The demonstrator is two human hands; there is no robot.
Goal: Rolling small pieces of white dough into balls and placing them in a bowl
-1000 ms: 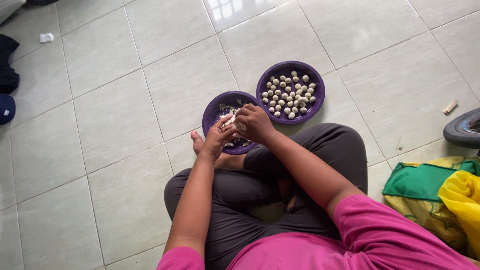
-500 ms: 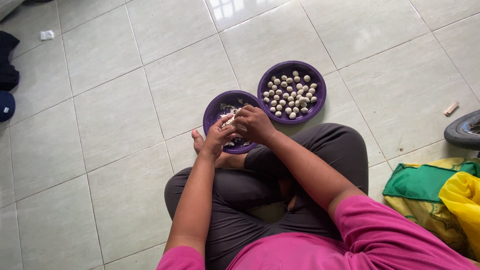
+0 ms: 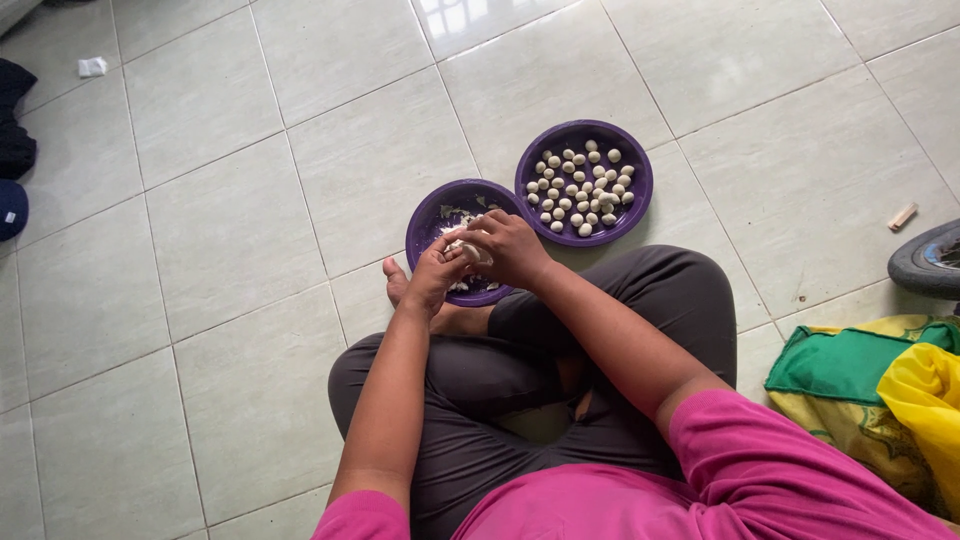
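Note:
I sit cross-legged on a tiled floor. My left hand (image 3: 436,272) and my right hand (image 3: 508,246) meet over a near purple bowl (image 3: 432,212) and pinch a small pale lump (image 3: 467,250) between their fingertips. White scraps lie in that bowl. Just beyond it, a second purple bowl (image 3: 633,166) holds several small pale round balls (image 3: 580,188). My bare toes (image 3: 396,278) show to the left of the near bowl.
A black wheel (image 3: 928,262) sits at the right edge, with green and yellow cloth (image 3: 870,375) below it. A small wooden piece (image 3: 903,216) lies on the tiles. Dark cloth (image 3: 14,140) and a white scrap (image 3: 92,66) are at far left.
Both hands stay together over the near bowl; the fingers shift only slightly on the pale lump.

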